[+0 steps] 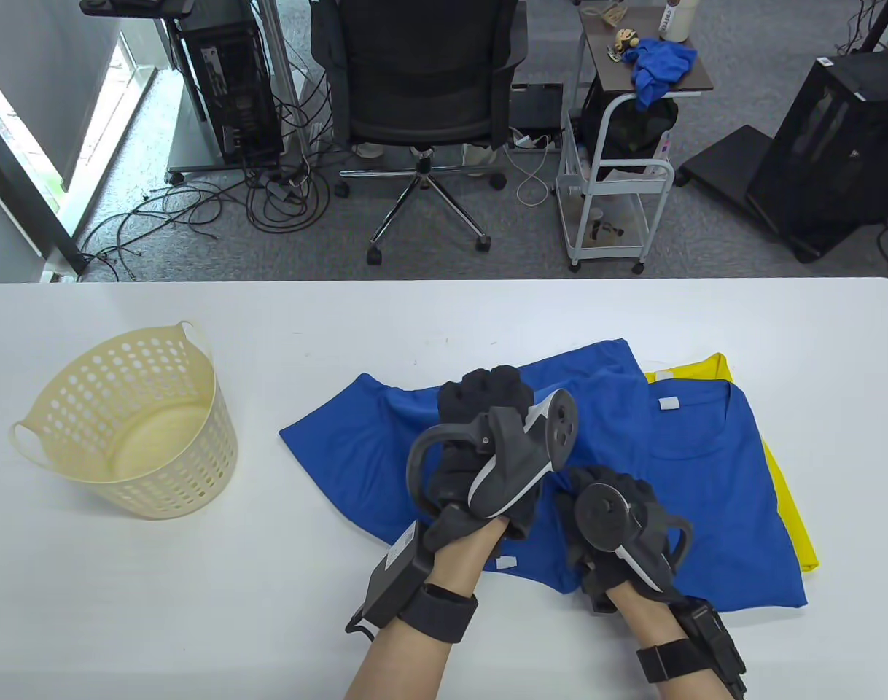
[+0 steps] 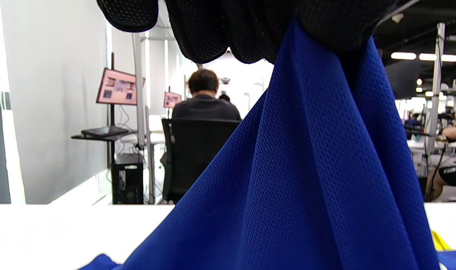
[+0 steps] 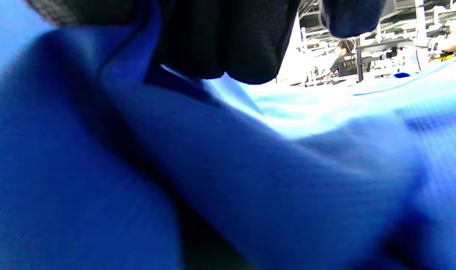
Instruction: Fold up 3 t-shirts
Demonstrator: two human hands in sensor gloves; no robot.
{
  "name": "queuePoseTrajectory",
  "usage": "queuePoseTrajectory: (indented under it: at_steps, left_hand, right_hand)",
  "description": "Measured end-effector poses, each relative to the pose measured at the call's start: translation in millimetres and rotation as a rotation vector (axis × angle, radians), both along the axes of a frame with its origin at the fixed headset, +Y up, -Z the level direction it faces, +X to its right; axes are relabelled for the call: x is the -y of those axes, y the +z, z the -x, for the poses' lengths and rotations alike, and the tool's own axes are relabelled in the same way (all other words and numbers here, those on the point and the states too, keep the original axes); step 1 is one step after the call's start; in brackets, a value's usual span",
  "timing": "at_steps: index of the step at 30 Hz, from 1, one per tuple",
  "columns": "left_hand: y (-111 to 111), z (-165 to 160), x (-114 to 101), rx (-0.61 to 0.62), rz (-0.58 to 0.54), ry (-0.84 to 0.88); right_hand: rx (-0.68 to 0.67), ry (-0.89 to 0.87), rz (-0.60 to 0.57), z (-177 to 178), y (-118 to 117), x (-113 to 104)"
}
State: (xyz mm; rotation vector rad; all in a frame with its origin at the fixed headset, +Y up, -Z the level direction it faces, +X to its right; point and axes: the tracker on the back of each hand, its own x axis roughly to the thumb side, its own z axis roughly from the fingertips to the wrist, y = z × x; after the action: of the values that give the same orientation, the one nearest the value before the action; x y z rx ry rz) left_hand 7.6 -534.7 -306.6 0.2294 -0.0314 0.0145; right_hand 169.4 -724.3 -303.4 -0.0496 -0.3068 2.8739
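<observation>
White table: cream basket left, well apart from shirts.

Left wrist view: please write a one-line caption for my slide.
Left hand grips a bunch of blue shirt, lifting it in a tent above the white table.

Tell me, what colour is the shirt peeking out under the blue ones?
Yellow, clearest in the table view.

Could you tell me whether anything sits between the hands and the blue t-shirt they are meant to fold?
Nothing visible does. The left hand already grips the blue t-shirt, lifting a fold, and the right hand holds its fabric too.
</observation>
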Motion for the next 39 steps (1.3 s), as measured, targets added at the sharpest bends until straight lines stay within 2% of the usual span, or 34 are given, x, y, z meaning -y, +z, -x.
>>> queuePoseTrajectory:
  at_steps: [10,18,23,28,31,34,39]
  left_hand:
    - [8,24,-14,-0.027,-0.037,0.032]
    - [9,63,-13,-0.097,-0.041,0.039]
    - [7,84,0,-0.142,-0.006,0.002]
    - [0,102,38,-0.207,0.003,-0.176]
    - [-5,115,54,-0.226,0.029,-0.181]
    - [-5,127,59,-0.23,0.051,-0.142]
    - [8,150,53,-0.248,0.055,-0.168]
  right_hand:
    - [-0.016,0.028,0.008,9,0,7]
    - [0.001,0.075,-0.046,7,1,3]
    - [0.009,0.098,-0.083,4,2,-2]
    - [0.036,0.182,-0.13,-2,0,-5]
    - [0.037,0.238,-0.159,1,0,-8]
    - [0.032,0.263,-0.191,5,1,-13]
    - [-0.027,0.175,-0.249,6,11,-53]
